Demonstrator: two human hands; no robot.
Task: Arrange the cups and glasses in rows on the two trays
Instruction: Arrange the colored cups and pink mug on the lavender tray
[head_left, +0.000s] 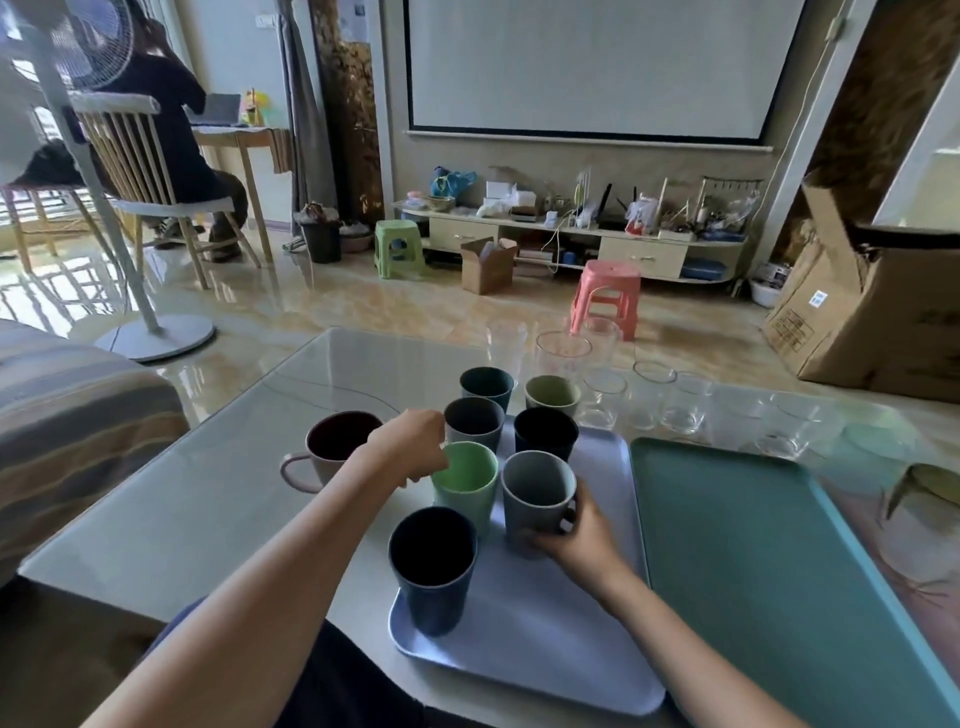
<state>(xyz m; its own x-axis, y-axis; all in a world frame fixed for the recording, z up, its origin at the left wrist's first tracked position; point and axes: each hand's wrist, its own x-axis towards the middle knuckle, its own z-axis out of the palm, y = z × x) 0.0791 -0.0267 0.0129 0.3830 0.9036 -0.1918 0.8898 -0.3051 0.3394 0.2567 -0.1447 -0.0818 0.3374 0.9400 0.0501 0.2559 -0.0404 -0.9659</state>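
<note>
A lilac tray (561, 644) lies in front of me with several cups on it: a dark blue cup (434, 566) nearest, a light green cup (466, 483), a grey cup (537, 496), a slate cup (475, 428) and a navy cup (545, 436). My left hand (410, 449) grips the light green cup's left rim. Around the grey cup's base my right hand (571, 540) is closed. A teal tray (769, 571) lies to the right with nothing on it. Beyond the lilac tray stand a teal cup (487, 387) and an olive cup (552, 396).
A pink mug (332, 449) with a handle stands left of the lilac tray. Several clear glasses (680, 405) stand along the far table edge. An olive cup (930, 483) lies at the right edge. A pink stool (605, 296) and a cardboard box (872, 306) sit on the floor.
</note>
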